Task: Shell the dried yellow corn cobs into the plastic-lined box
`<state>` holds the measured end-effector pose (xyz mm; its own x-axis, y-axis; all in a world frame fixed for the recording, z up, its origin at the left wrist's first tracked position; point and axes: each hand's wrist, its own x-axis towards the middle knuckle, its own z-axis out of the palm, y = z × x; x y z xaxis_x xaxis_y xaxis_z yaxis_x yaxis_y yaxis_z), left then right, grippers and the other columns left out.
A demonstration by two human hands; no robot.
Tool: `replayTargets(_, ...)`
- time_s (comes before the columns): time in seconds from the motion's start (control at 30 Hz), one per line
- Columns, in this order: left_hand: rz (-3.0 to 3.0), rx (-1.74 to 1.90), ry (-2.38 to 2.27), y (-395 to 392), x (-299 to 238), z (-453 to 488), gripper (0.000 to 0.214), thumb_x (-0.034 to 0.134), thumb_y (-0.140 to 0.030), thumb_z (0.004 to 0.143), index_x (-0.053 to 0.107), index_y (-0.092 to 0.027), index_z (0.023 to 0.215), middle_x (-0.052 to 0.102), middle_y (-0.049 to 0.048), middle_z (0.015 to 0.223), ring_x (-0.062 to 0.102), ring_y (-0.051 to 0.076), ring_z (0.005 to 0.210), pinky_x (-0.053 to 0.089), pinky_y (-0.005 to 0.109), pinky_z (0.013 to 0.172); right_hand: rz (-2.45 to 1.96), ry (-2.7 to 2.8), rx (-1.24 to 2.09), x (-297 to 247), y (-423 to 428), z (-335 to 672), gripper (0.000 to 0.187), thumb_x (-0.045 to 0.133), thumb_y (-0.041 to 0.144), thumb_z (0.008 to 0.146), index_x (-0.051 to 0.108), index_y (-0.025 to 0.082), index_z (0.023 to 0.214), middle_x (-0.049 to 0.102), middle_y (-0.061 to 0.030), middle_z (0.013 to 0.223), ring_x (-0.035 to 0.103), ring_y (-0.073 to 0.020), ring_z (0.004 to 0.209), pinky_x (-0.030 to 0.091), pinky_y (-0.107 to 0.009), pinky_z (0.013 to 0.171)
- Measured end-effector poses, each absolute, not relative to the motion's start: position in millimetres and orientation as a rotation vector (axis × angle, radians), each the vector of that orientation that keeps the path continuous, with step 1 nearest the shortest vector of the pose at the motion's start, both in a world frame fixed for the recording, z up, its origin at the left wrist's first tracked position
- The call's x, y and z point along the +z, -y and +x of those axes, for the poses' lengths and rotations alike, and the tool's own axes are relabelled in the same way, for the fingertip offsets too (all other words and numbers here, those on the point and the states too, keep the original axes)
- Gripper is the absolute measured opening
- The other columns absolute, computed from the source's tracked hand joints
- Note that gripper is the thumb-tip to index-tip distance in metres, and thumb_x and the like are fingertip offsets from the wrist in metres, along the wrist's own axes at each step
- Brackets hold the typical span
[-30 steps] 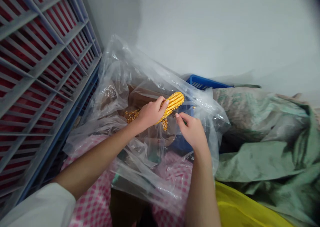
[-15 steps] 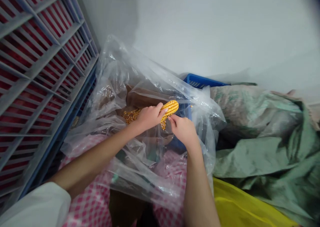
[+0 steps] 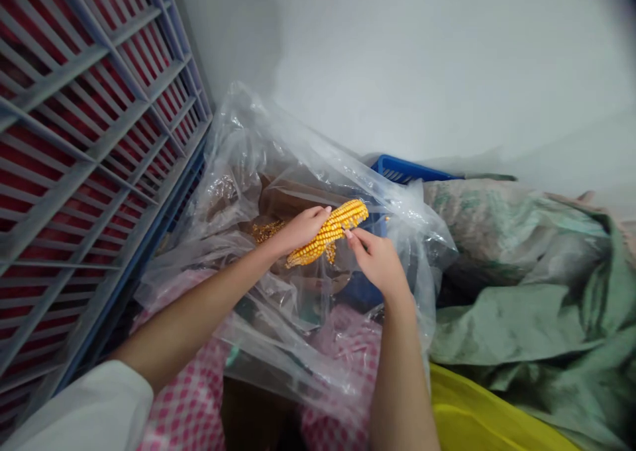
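A yellow corn cob lies slanted over the open mouth of a clear plastic bag. My left hand is wrapped round the cob's lower half. My right hand touches the cob's upper side with thumb and fingertips, fingers curled against the kernels. Loose yellow kernels lie inside the bag just behind my left hand. The bag lines a brown box.
A grey metal rack with red contents rises on the left. A blue plastic basket sits behind the bag against the white wall. Green woven sacks fill the right, a yellow sack lies below. Pink checked cloth covers my lap.
The cob has slid out of my left hand, showing more of its length. My right hand stays at its upper side. The view has shifted slightly.
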<state>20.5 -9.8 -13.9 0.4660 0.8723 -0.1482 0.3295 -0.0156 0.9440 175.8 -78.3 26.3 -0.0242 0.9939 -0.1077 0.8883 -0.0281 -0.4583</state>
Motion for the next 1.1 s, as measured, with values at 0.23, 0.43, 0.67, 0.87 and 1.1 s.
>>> replayTargets(0.23,1.926,0.547,-1.485,7.2,0.5,11.0,0.040,0.022,-0.045,0.088,0.052,-0.021,0.100,0.066,0.0072,0.088,0.062,0.021,0.083,0.040,0.028,0.066,-2.056,1.958,0.556,31.6,81.3,173.4,0.037,0.031,0.042,0.087,0.050,0.021,0.063,0.044,0.0033,0.052,0.041,-0.0099,0.051,0.028,-0.020,0.054)
replayTargets(0.43,2.098,0.441,-1.507,10.0,-1.1,16.8,0.041,0.017,-0.044,0.089,0.047,-0.021,0.106,0.067,0.0081,0.089,0.063,0.022,0.083,0.040,0.027,0.062,-2.082,2.039,0.523,29.9,77.6,164.0,0.035,0.030,0.040,0.087,0.053,0.021,0.067,0.048,0.0029,0.053,0.040,-0.0097,0.050,0.025,-0.020,0.054)
replayTargets(0.67,2.360,0.301,-1.475,20.6,-3.0,26.6,0.038,0.018,-0.039,0.089,0.047,-0.017,0.103,0.066,0.0099,0.083,0.064,0.023,0.073,0.040,0.028,0.060,-2.258,2.186,0.420,31.0,80.6,161.6,0.034,0.032,0.036,0.087,0.059,0.021,0.073,0.060,-0.0027,0.061,0.050,-0.0133,0.056,0.020,-0.024,0.052)
replayTargets(0.87,1.972,0.419,-1.425,23.5,-18.2,36.2,0.043,0.011,-0.041,0.090,0.049,-0.020,0.089,0.065,0.0063,0.080,0.062,0.018,0.073,0.040,0.026,0.061,-2.212,2.190,0.425,30.4,76.5,161.9,0.031,0.031,0.031,0.088,0.061,0.021,0.083,0.064,-0.0038,0.069,0.054,-0.0144,0.060,0.022,-0.025,0.053)
replayTargets(1.1,2.262,0.274,-1.473,22.1,-7.2,35.3,0.042,0.012,-0.039,0.090,0.047,-0.019,0.102,0.065,0.0081,0.082,0.063,0.020,0.074,0.040,0.027,0.063,-2.249,2.114,0.595,35.5,78.9,169.2,0.034,0.032,0.034,0.087,0.061,0.022,0.074,0.063,-0.0026,0.066,0.054,-0.0144,0.059,0.027,-0.023,0.054)
